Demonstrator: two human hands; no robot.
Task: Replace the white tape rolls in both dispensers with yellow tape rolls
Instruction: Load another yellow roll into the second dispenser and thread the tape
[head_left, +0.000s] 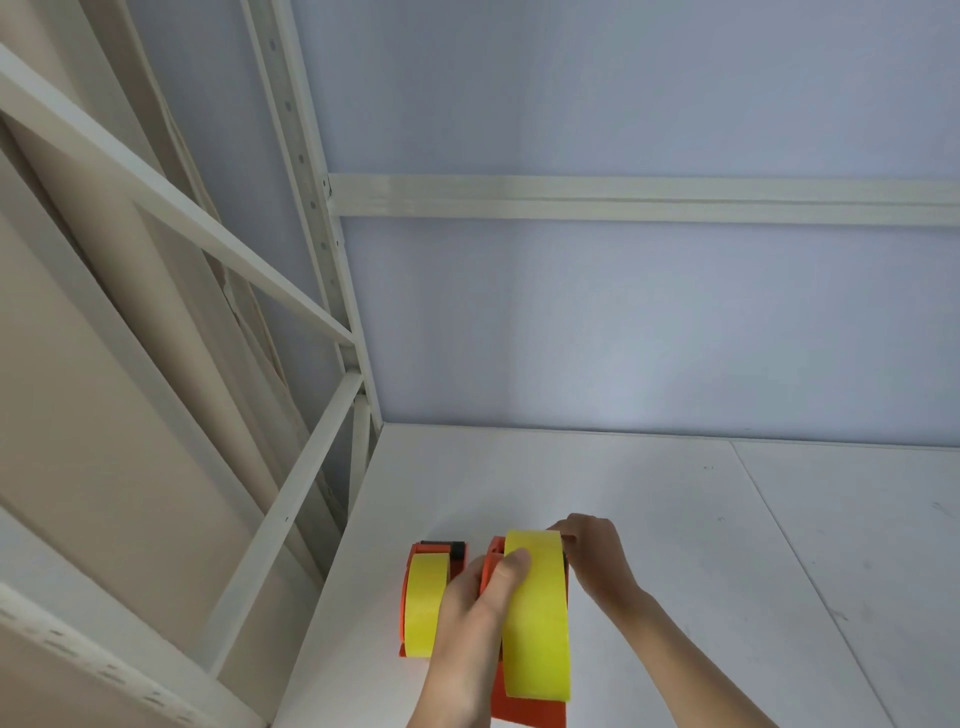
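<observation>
Two orange dispensers side by side on white shelf surface (675, 519), near its left front corner. Right dispenser (524, 709): yellow tape roll (537, 618) seated in it, standing on edge, wide face toward camera. Left hand (475, 623) grips this unit from the left, thumb (511, 569) pressed on the roll's face. Right hand (597, 553) at the far top end of same unit, fingers curled and pinching there; what exactly they hold can't be told, roll hides it. Left dispenser (415, 556): smaller yellow roll (426, 603) seated, black cutter part (447, 548) at far end, untouched. Cream metal rack frame (291, 499) to left; pale blue back panel (623, 322) behind.
</observation>
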